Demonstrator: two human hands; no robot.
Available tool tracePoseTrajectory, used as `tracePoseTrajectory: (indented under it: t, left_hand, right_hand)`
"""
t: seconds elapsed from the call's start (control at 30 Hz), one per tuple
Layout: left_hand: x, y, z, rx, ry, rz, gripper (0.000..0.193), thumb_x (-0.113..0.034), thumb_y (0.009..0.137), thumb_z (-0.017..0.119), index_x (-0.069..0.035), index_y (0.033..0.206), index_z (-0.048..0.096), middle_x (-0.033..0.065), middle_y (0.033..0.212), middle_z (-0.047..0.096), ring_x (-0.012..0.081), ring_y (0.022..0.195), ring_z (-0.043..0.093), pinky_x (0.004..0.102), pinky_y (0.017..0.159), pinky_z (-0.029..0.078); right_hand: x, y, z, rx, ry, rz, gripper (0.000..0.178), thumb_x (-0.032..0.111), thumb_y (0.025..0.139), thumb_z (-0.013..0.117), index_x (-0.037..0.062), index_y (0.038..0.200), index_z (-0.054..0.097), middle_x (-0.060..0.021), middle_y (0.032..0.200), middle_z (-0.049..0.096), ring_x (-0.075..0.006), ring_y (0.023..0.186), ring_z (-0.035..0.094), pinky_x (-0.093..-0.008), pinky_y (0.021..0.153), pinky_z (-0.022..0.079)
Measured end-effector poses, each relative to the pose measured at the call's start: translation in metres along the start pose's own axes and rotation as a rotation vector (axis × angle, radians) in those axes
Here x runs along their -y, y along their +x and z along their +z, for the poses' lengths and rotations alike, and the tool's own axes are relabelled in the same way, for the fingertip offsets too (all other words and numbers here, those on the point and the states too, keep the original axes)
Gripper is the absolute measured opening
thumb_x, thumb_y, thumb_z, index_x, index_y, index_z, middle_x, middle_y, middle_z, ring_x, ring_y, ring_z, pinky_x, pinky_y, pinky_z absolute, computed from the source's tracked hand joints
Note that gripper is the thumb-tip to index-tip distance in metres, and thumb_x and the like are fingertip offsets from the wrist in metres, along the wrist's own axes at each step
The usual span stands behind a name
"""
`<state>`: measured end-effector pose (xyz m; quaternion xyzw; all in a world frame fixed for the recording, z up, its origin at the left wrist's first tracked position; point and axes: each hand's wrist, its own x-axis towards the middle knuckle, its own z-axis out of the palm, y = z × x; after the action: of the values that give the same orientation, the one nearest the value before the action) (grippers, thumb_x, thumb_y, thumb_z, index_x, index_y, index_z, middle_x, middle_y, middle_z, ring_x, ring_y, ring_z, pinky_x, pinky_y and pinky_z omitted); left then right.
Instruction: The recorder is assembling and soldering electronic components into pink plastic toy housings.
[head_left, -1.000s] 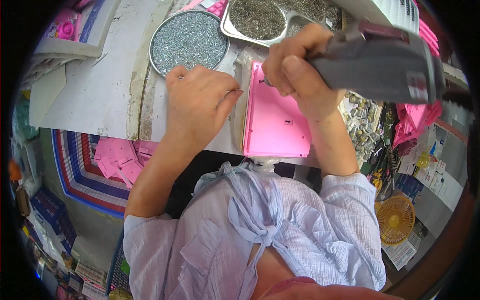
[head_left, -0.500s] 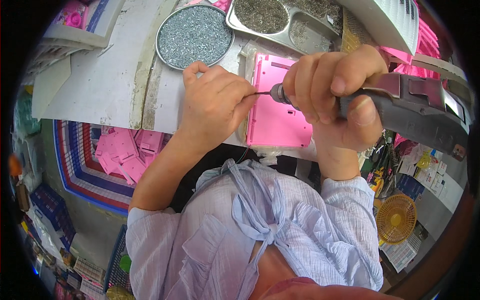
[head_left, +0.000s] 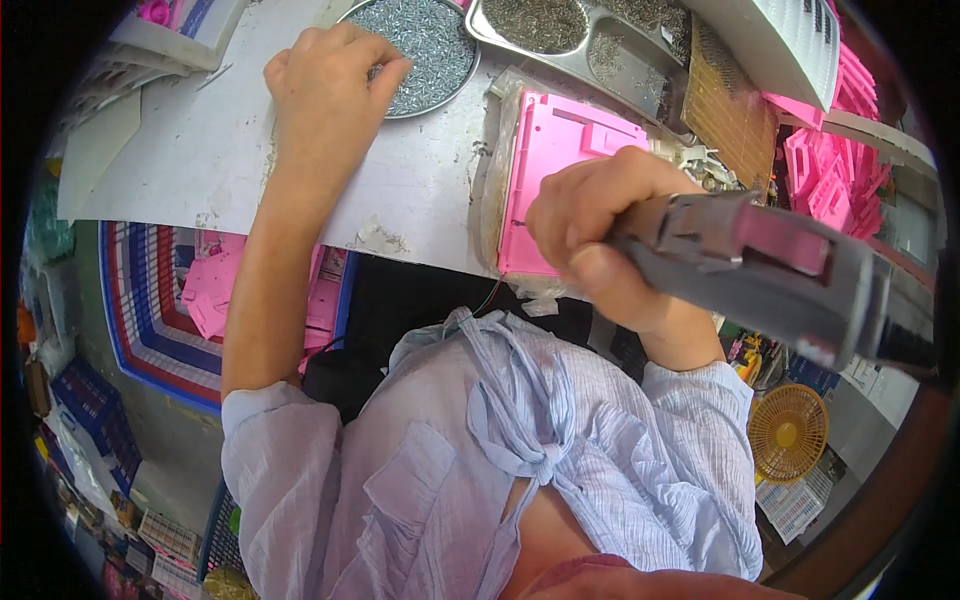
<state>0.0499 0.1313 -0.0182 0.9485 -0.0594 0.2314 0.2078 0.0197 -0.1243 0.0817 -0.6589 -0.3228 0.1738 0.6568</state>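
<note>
My left hand (head_left: 335,95) is over the left rim of a round metal tray (head_left: 432,112) full of small silvery screws (head_left: 425,45). Its fingers curl inward with thumb and forefinger together; whatever they pinch is hidden. My right hand (head_left: 610,235) grips a dark electric screwdriver (head_left: 770,265) whose tip is hidden behind the fingers. Beneath that hand a flat pink plastic panel (head_left: 560,130) with a raised block lies on a plastic-wrapped support (head_left: 493,190) at the table's near edge.
A compartmented metal tray (head_left: 640,75) of small metal parts stands at the back. Pink pieces (head_left: 830,170) pile up at the right. Below the table, a striped basket (head_left: 160,340) holds more pink panels (head_left: 215,290). A yellow fan (head_left: 788,433) stands lower right.
My left hand has left the screwdriver's tip and moved up and left to the screw tray. The right hand with the screwdriver has come lower and nearer to me, tilting differently.
</note>
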Motion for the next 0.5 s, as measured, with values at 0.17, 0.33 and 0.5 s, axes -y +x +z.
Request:
tracePoseTrajectory:
  t: [0.17, 0.33, 0.5]
  left_hand:
    - [0.003, 0.007, 0.0, 0.053, -0.091, -0.033, 0.02, -0.026, 0.086, 0.077, -0.007, 0.085, 0.07, 0.0055, 0.083, 0.068, 0.0253, 0.083, 0.063, 0.0423, 0.08, 0.044]
    - [-0.044, -0.028, -0.025, 0.054, -0.379, 0.182, 0.022, -0.026, 0.081, 0.081, -0.009, 0.084, 0.068, 0.0049, 0.083, 0.069, 0.0258, 0.081, 0.065, 0.0416, 0.082, 0.045]
    - [-0.09, -0.073, -0.021, 0.098, -0.597, 0.192, 0.019, -0.014, 0.075, 0.084, -0.008, 0.087, 0.07, 0.0038, 0.085, 0.07, 0.0235, 0.079, 0.065, 0.038, 0.081, 0.044]
  right_hand:
    - [-0.007, 0.001, 0.01, 0.068, -0.065, -0.113, 0.017, 0.0, 0.09, 0.066, 0.004, 0.088, 0.05, -0.0085, 0.066, 0.055, -0.018, 0.057, 0.053, -0.0337, 0.052, 0.043]
    - [-0.003, 0.003, -0.001, 0.022, 0.022, -0.106, 0.018, 0.017, 0.095, 0.069, 0.0074, 0.092, 0.054, -0.0035, 0.065, 0.054, -0.0164, 0.054, 0.052, -0.0327, 0.051, 0.043]
    - [0.024, 0.004, -0.013, -0.002, 0.277, -0.18, 0.027, 0.038, 0.099, 0.065, 0.0137, 0.102, 0.054, 0.0034, 0.063, 0.053, -0.0121, 0.049, 0.049, -0.031, 0.049, 0.042]
